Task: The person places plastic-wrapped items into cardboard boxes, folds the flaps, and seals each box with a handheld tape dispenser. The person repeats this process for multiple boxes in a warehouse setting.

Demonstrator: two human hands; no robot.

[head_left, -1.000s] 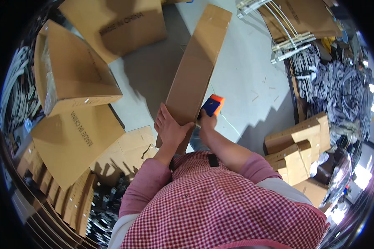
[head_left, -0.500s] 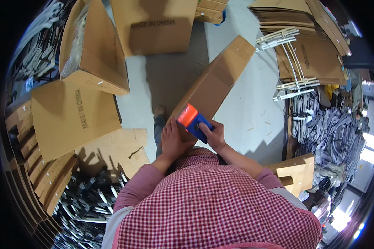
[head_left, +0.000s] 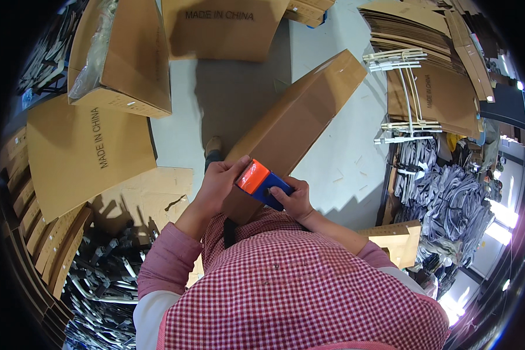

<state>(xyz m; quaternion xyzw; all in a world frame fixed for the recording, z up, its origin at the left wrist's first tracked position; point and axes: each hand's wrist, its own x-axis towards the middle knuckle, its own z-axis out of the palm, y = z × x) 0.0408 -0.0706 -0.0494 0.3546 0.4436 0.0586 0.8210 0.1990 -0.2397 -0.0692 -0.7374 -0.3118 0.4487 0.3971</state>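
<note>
My right hand (head_left: 296, 201) is closed round a blue tape dispenser (head_left: 268, 189) with a shiny orange-red end. The thumb presses on its blue side. At the upper left corner of the orange end, the fingers of my left hand (head_left: 214, 185) are pinched together against the dispenser. Whether they also hold a strip of tape is too small to see. Under both hands stands a long, narrow brown carton (head_left: 294, 119), slanting away to the upper right. Its near end meets my checked apron (head_left: 303, 274).
An upright open carton (head_left: 131, 55) with clear plastic inside stands at far left, near a flat carton (head_left: 90, 151). Another carton (head_left: 224, 29) is ahead. White metal frames (head_left: 411, 99) lean on stacked cardboard at right, above grey fabric bundles (head_left: 440, 198). Black tubular parts (head_left: 108, 268) lie at lower left.
My left hand has lifted from the carton's top and come to the orange end of the dispenser. The dispenser in my right hand has moved slightly down. The view has shifted a little.
</note>
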